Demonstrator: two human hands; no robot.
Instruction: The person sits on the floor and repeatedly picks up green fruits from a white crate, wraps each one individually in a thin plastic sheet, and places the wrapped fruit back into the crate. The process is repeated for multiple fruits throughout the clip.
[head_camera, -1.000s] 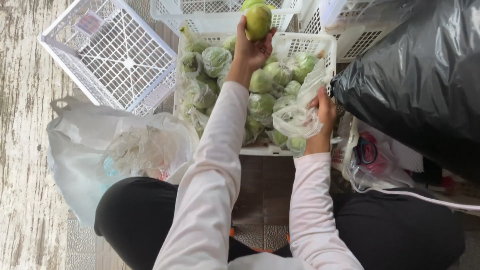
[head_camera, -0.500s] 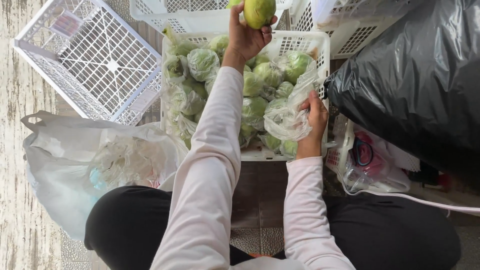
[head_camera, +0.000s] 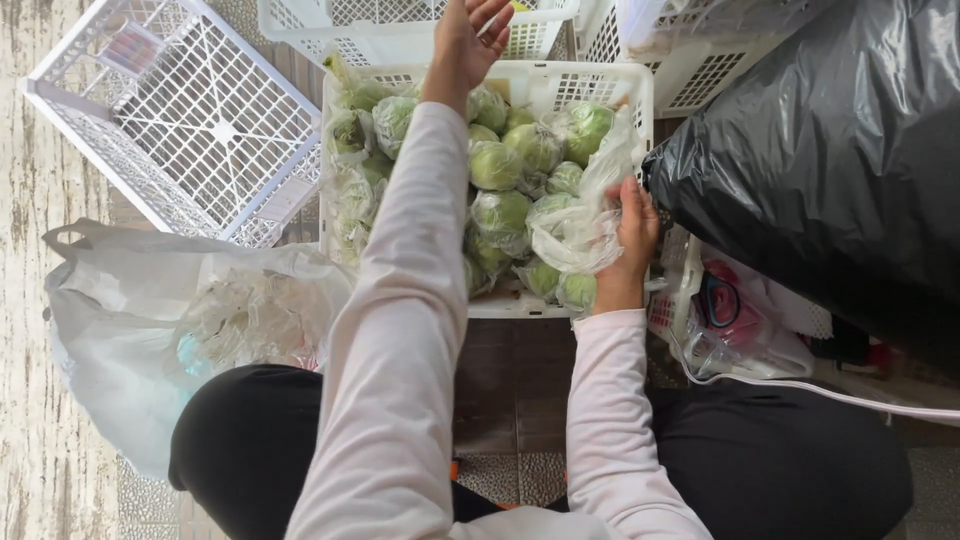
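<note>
**Hands over the fruit crate**

Pale worn flooring fills the left edge of the head view. At upper centre sits a white crate (head_camera: 640, 85) packed with green fruit (head_camera: 497, 165) in clear wrap. Left hand (head_camera: 468, 40) reaches past its far rim, fingers spread, holding nothing. Right hand (head_camera: 632, 230), centre right, pinches a crumpled clear bag (head_camera: 575, 230). Black bag (head_camera: 830, 160) fills the upper right.

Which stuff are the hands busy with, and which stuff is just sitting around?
In use:
- left hand, stretched over the far rim of the crate
- right hand, holding a clear plastic wrapper
- white crate full of wrapped green fruits

Just sitting around:
- tipped white crate
- white bag of wrappers
- black sack
</note>
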